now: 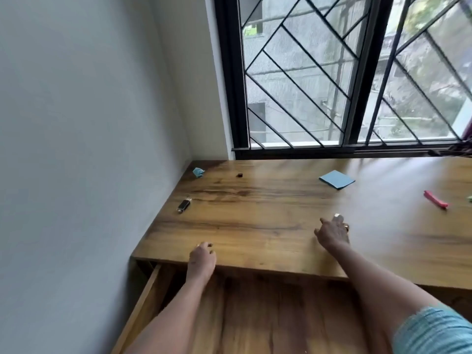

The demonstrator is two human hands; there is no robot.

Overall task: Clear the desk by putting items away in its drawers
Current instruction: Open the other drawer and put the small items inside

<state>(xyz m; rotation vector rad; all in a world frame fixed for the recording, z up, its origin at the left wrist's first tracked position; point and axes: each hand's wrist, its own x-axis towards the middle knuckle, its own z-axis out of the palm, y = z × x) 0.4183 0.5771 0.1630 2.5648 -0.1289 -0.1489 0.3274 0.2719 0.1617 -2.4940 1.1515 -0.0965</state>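
The wooden desk runs under a window. Below its front edge a wide drawer is pulled out, and its wooden floor shows bare between my arms. My left hand rests on the desk's front edge with its fingers loosely curled, holding nothing. Further right, my right hand reaches over the desktop and a small pale object sticks up from its curled fingers. On the desk lie a black USB stick, a crumpled blue paper, a tiny black item, a blue paper square and a pink item.
A grey wall borders the desk on the left. The black-framed window with a grille stands behind it. A green thing peeks in at the right edge.
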